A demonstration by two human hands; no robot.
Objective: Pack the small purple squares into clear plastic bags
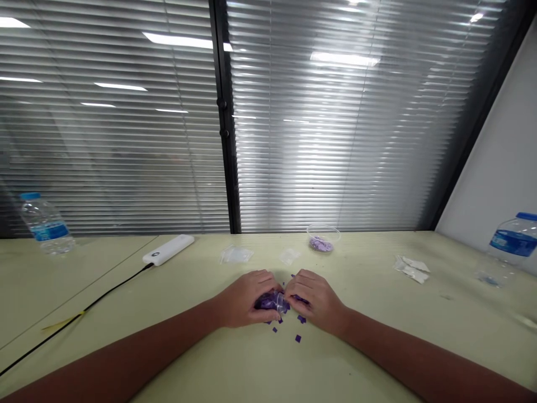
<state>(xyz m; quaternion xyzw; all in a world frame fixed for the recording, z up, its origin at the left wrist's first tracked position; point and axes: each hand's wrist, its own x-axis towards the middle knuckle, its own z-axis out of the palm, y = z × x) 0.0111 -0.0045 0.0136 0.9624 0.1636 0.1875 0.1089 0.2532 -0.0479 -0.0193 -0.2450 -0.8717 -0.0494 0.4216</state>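
Note:
My left hand [248, 300] is closed around a small clear plastic bag [272, 302] with dark purple pieces showing inside. The bag lies low over the table, its open-looking side turned towards the right. My right hand [315, 299] touches or nearly touches the left fingertips, its fingers curled and pressed together over some purple pieces [301, 299]. Its palm and most of what lies under the fingers are hidden. Loose dark purple squares [298, 338] are scattered on the table below and between both hands.
Behind the hands lie clear plastic bags [236, 255] and a round clear tub [322, 242] of lilac pieces. A white power bank [169, 249] with a black cable [115, 288] is left. Crumpled tissue [413, 268] lies right. Water bottles [48, 224] stand at both sides.

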